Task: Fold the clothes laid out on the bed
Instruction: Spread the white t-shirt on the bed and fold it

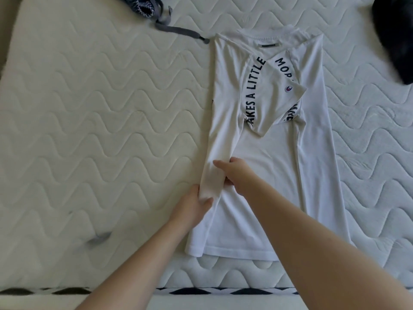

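Fingers (206, 201) of both hands, left (192, 209) and right (234, 175), pinched the white shirt's (268, 164) folded left edge; its sleeves read "AKES A LITTLE" and "MOR"

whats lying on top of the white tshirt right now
Both sleeves are folded in over the white t-shirt, showing printed letters. The left hand and right hand hold its folded side edge. Anything under the shirt is covered.
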`<state>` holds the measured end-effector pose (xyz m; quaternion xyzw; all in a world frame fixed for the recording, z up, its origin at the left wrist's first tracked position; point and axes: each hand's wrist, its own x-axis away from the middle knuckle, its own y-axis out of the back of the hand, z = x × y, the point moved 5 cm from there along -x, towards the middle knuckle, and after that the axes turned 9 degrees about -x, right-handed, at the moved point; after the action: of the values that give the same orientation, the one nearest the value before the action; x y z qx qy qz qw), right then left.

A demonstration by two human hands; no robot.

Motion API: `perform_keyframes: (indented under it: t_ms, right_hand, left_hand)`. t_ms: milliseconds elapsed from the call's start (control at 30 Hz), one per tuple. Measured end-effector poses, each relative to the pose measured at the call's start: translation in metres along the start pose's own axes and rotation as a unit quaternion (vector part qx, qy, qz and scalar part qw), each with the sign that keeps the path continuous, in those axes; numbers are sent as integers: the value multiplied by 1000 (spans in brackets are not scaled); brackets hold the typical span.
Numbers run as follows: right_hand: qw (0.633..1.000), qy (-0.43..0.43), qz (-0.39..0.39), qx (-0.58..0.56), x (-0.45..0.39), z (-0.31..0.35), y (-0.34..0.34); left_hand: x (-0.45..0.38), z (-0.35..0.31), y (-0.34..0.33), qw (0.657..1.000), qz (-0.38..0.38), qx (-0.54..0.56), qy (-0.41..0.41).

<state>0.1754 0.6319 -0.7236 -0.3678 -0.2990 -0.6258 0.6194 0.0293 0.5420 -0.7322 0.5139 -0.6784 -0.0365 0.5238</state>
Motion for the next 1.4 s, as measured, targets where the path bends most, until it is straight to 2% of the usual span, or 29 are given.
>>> perform_keyframes:
  t_ms: [167, 300, 400, 500, 600, 733, 833, 933, 1000, 1100, 1200, 1300, 1400]
  right_hand:
    - [992, -96, 76, 30, 32, -37, -12]
    - [986, -123, 107, -17, 50, -64, -10]
    - [979, -131, 156, -9, 59, -81, -9]
    - [974, -123, 187, 10, 71, -98, -9]
    - [978, -84, 189, 15, 87, -108, -4]
    - [983, -23, 180, 15, 107, -116, 7]
    - [989, 26, 142, 19, 116, -114, 21]
    - [993, 82, 61, 57, 119, -113, 45]
    - [992, 91, 27, 78, 120, -117, 59]
    - [990, 92, 9, 108, 120, -125, 72]
    - [984, 104, -19, 143, 117, -130, 79]
    - [967, 126, -41, 218, 113, -134, 86]
    - [967, 105, -20, 233, 113, -143, 87]
  left_hand:
    - [35, 15, 0, 999, 35, 22, -22]
    - [69, 31, -4, 974, 103, 198, -39]
    - [88, 50, -16, 967, 127, 215, -58]
    - [102, 57, -30, 981, 83, 144, -98]
    - [113, 55, -46, 990, -6, 84, -117]
    - [119, 39, -58, 982, -148, 110, -39]
    - [124, 28, -63, 974, -212, 83, 3]
    - [127, 25, -66, 973, -229, 12, 20]
    - [129, 22, -67, 972, -224, -66, -1]
    - [132, 16, -69, 966, -213, -142, -47]
    - [131, 13, -72, 957, -209, -193, -61]
    - [133, 7, -74, 940, -220, -246, -82]
    - [137, 4, -78, 917, -237, -300, -111]
